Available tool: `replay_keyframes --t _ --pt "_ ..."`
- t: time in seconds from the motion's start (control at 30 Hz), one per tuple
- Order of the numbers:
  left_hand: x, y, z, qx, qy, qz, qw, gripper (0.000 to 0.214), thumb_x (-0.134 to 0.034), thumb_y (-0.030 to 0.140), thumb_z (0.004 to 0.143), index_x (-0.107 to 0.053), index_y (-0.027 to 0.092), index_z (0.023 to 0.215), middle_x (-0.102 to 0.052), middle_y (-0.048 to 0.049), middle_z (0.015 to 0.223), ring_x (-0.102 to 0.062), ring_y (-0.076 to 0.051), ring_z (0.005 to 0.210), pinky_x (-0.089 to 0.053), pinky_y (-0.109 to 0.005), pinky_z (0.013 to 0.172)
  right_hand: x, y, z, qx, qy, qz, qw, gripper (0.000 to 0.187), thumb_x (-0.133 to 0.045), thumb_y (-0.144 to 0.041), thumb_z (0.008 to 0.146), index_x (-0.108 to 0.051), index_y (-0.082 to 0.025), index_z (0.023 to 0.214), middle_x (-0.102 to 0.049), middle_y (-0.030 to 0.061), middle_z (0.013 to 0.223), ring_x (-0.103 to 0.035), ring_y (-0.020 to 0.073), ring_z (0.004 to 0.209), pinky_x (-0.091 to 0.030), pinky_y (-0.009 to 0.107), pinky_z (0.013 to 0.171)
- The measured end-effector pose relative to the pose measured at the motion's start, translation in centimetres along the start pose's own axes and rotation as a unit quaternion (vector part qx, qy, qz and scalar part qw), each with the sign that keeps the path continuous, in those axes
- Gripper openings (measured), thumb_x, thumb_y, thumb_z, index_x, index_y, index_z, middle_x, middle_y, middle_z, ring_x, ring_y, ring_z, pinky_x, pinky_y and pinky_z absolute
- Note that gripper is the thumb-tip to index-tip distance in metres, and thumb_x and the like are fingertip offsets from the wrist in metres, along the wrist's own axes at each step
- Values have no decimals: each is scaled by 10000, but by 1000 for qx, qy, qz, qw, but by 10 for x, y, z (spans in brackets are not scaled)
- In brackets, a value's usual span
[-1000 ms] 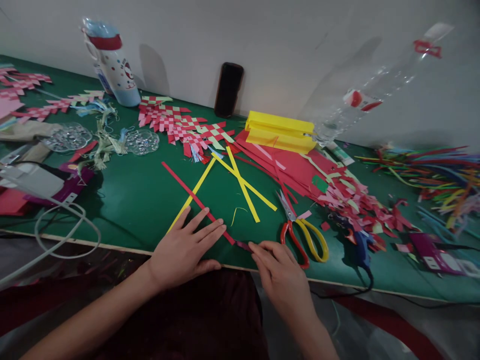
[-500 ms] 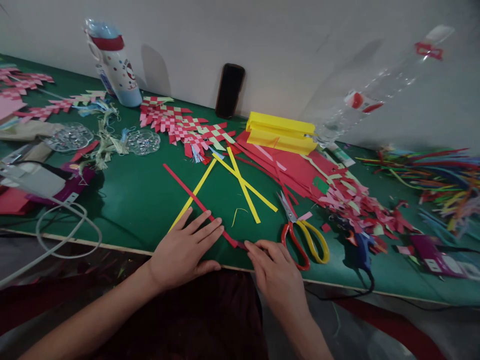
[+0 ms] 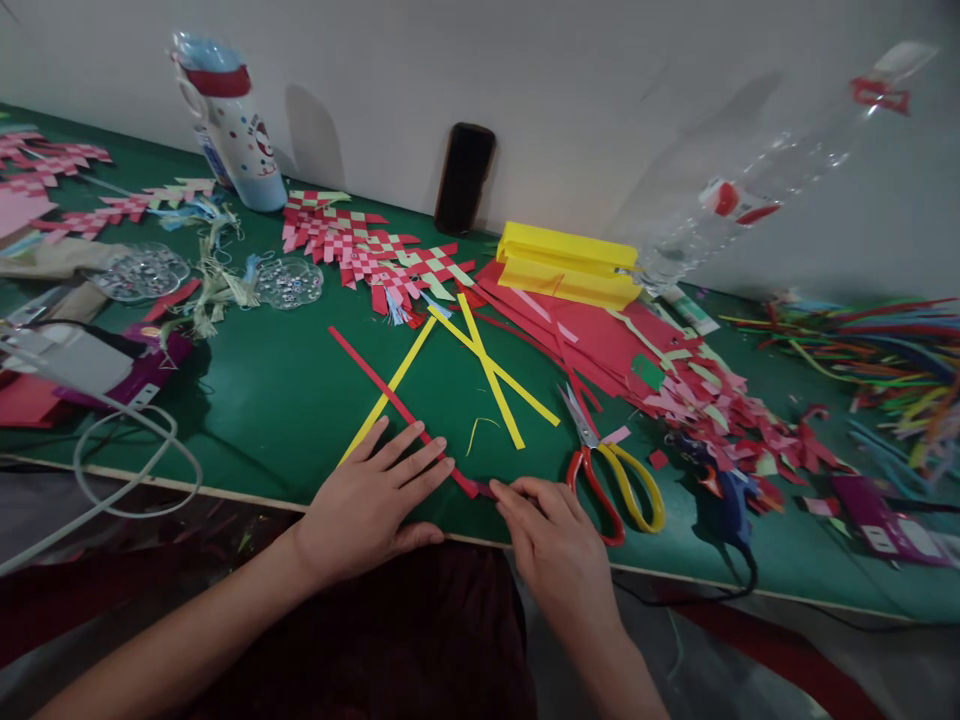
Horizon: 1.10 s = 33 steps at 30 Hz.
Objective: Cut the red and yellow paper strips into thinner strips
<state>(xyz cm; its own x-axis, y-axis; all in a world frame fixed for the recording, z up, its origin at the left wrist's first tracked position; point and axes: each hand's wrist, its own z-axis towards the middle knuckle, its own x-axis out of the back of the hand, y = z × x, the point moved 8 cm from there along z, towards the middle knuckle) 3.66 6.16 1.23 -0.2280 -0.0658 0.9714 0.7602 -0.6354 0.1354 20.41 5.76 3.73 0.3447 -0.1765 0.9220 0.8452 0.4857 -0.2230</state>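
A narrow red paper strip (image 3: 375, 380) lies slantwise on the green table, crossing over a yellow paper strip (image 3: 405, 368). My left hand (image 3: 382, 490) is open and flat, its fingers spread over the lower part of the red strip and the near end of that yellow one. Thumb and fingers of my right hand (image 3: 551, 530) pinch the near end of the red strip, which looks darker there; the very tip is hidden. Two more yellow strips (image 3: 491, 365) cross each other beyond my hands. Scissors (image 3: 589, 435) with red and yellow handles lie blades apart beside my right hand.
Woven paper pieces (image 3: 352, 245), a phone (image 3: 465, 180) and folded yellow paper (image 3: 568, 265) are along the wall. A clear bottle (image 3: 757, 200) leans at right above paper scraps (image 3: 720, 400) and a blue glue gun (image 3: 727, 495). Bead trays (image 3: 289, 284) and a cable (image 3: 172, 440) lie left.
The view has shifted very slightly. Both hands keep the same places on the red strip, with no clear movement.
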Motion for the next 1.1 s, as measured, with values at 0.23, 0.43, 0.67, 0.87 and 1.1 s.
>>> replay_keyframes --t 0.23,0.43,0.67,0.87,1.1 --pt "-1 -1 0 4 6 -12 1000 638 -354 663 922 -411 295 1440 -416 24 1507 -323 -261 1412 -96 -461 1188 -1 4 1 2 -12 3 1000 285 -469 -187 954 -702 -211 1116 -643 82 945 -569 192 875 -497 335 780" --pt "-1 0 0 -4 1 1 1000 644 -352 657 926 -396 284 1449 -419 10 1507 -332 -263 1405 -116 -472 1182 -3 2 7 9 -8 -5 1000 284 -481 -178 946 -711 -226 1105 -650 73 934 -574 183 875 -486 324 801" --pt "0 0 0 -2 2 0 1000 689 -342 672 920 -351 263 1474 -408 10 1513 -319 -259 1412 -77 -462 1187 0 6 9 21 -10 0 1000 271 -489 -180 947 -715 -216 1094 -650 71 938 -561 183 864 -474 319 787" --pt "0 1 0 -5 0 3 1000 691 -342 662 926 -384 224 1458 -380 -2 1530 -308 -264 1415 -41 -461 1190 -2 -2 5 20 -10 8 1000 261 -510 -175 942 -701 -215 1116 -649 68 944 -558 189 872 -469 326 793" --pt "0 -1 0 -4 2 -7 1000 674 -355 656 927 -391 238 1454 -402 7 1518 -304 -259 1417 -65 -465 1189 -3 -2 7 22 -3 3 1000 256 -517 -165 937 -695 -196 1119 -645 71 939 -554 192 871 -473 329 791"
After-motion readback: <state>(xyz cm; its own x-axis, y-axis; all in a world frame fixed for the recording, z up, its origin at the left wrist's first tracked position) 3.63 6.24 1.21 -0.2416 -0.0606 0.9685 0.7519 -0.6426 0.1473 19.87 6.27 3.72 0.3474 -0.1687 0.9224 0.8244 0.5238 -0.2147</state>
